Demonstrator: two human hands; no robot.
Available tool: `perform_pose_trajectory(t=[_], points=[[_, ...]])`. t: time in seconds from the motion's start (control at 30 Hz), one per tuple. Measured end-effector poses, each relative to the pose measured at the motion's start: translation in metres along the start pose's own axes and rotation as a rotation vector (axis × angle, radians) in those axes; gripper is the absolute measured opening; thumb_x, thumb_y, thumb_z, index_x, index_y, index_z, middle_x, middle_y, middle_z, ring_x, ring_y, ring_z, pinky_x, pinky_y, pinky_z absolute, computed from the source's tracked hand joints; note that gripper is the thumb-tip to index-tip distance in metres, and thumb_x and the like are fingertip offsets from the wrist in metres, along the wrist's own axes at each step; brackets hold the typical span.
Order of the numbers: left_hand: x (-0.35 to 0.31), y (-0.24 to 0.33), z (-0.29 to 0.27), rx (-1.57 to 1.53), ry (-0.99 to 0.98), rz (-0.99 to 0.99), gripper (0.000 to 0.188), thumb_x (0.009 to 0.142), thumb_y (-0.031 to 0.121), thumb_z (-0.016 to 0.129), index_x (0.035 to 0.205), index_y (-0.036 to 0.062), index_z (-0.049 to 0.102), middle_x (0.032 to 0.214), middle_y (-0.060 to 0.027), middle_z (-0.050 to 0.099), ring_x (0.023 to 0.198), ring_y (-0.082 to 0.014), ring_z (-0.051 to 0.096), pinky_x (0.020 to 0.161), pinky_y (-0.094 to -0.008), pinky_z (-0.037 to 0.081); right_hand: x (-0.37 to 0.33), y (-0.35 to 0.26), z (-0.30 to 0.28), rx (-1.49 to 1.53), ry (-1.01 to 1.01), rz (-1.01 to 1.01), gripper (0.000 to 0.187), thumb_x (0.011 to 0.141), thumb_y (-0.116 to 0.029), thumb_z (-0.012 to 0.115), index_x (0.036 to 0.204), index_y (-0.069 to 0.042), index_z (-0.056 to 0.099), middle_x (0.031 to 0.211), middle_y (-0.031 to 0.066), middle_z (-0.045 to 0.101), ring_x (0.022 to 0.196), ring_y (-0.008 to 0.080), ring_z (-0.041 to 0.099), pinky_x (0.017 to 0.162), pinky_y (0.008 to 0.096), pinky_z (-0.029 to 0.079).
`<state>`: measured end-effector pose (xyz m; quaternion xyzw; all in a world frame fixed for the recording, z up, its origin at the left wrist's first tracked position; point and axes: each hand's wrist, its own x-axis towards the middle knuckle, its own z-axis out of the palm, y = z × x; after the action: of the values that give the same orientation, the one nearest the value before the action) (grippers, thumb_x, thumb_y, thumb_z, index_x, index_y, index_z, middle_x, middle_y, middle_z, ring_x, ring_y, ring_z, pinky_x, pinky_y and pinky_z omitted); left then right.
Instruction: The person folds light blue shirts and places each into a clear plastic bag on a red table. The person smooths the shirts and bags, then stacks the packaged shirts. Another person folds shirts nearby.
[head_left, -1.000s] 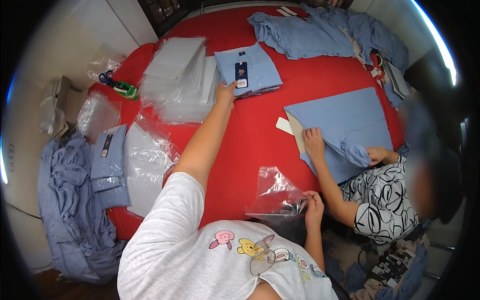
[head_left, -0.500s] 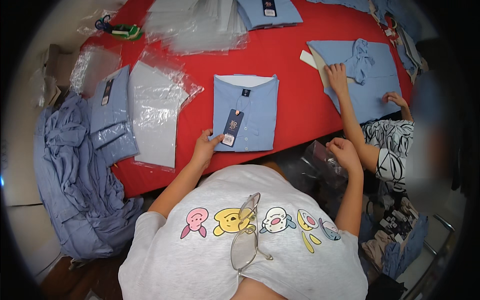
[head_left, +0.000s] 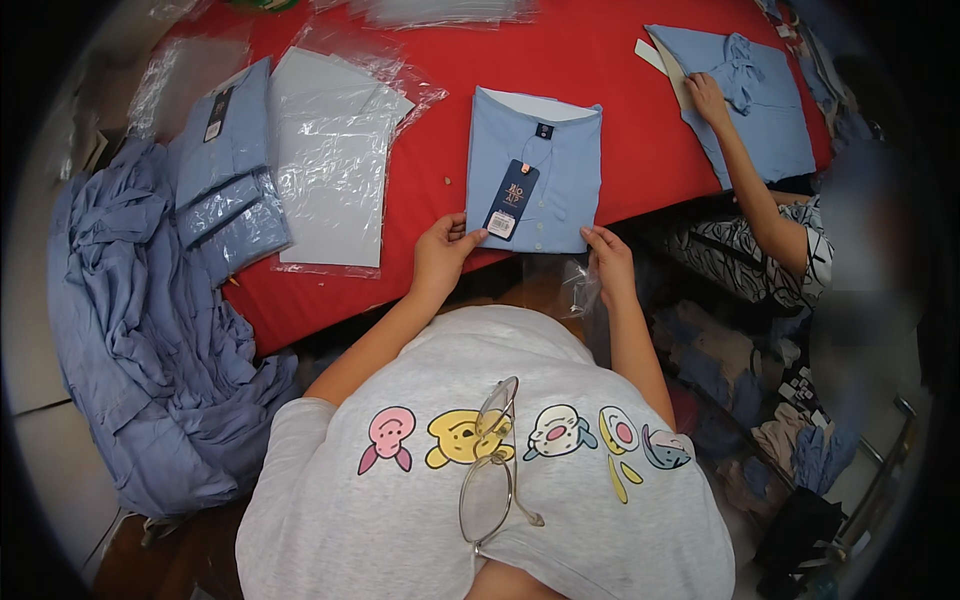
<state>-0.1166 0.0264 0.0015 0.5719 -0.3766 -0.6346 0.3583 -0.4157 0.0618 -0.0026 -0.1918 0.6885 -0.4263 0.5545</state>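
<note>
A folded light-blue shirt [head_left: 565,185] lies on the red table near its front edge, collar away from me. On its front is a dark hang tag [head_left: 512,200] with a white sticker, tied by a thin cord. My left hand [head_left: 440,255] pinches the shirt's near left corner, thumb on top beside the tag. At the near right corner, my right hand [head_left: 612,268] grips the shirt between thumb and fingers. A clear plastic bag [head_left: 568,285] hangs below the table edge beside my right hand; whether these fingers also hold it is hard to see.
Clear bags with grey-white boards [head_left: 330,170] and bagged folded shirts [head_left: 225,170] lie to the left. Loose blue garments [head_left: 150,330] hang at the table's left side. At right, a co-worker's hand [head_left: 708,98] rests on another blue shirt [head_left: 765,130].
My right hand has come left from beside the table to the shirt's near right corner, and the clear bag has moved left with it. My left hand stays on its corner. The view has shifted.
</note>
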Motion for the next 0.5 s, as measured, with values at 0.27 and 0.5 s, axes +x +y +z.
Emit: perform_pose_trajectory(t=[0.27, 0.5], points=[[0.019, 0.014, 0.012, 0.362, -0.024, 0.070, 0.039, 0.097, 0.013, 0.081, 0.125, -0.0048, 0.061, 0.112, -0.0186, 0.077, 0.097, -0.0219, 0.075, 0.085, -0.0313, 0.057, 0.000, -0.005, 0.006, -0.111, -0.006, -0.030, 0.019, 0.100, -0.023, 0.081, 0.096, -0.006, 0.073, 0.070, -0.0087, 0.054, 0.059, 0.0020, 0.043, 0.054, 0.0235, 0.033], [0.017, 0.045, 0.025, 0.761, 0.170, 0.454, 0.064, 0.095, 0.027, 0.079, 0.148, 0.0023, 0.052, 0.160, -0.0235, 0.050, 0.148, -0.0436, 0.047, 0.119, -0.0566, 0.038, 0.012, 0.009, -0.013, -0.163, 0.044, -0.244, 0.021, 0.100, -0.024, 0.080, 0.106, -0.006, 0.072, 0.084, -0.0043, 0.066, 0.067, 0.0034, 0.050, 0.058, 0.0233, 0.036]])
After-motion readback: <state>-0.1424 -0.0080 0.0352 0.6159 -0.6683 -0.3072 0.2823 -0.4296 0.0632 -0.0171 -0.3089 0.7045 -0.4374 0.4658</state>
